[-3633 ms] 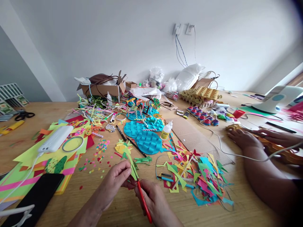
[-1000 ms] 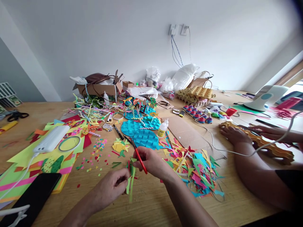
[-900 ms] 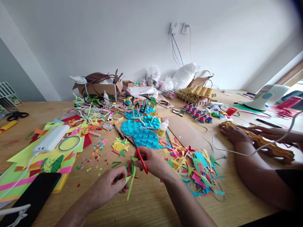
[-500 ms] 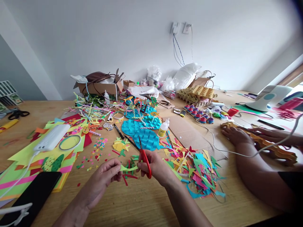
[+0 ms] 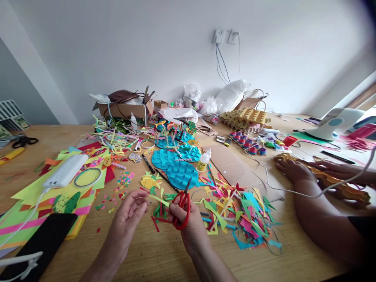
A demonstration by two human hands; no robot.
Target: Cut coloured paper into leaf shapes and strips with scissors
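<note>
Nearer us and left of the glue (image 5: 203, 160), our right hand (image 5: 194, 229) has its fingers clamped on the scissors (image 5: 188, 205) and one end of a green strip (image 5: 159, 200). Our left hand (image 5: 128, 213), further left of the glue, has loosely curled fingers by the strip's other end; we cannot tell whether they touch it. Cardboard (image 5: 235, 170) lies right of the glue.

Just in front of the person, the bare left forearm (image 5: 108, 248) slants inward to a loosely cupped left hand (image 5: 131, 209), its fingers half curled. The bare right forearm (image 5: 214, 264) leans in opposite, its right hand (image 5: 195, 227) gripping, thumb laid forward.
</note>
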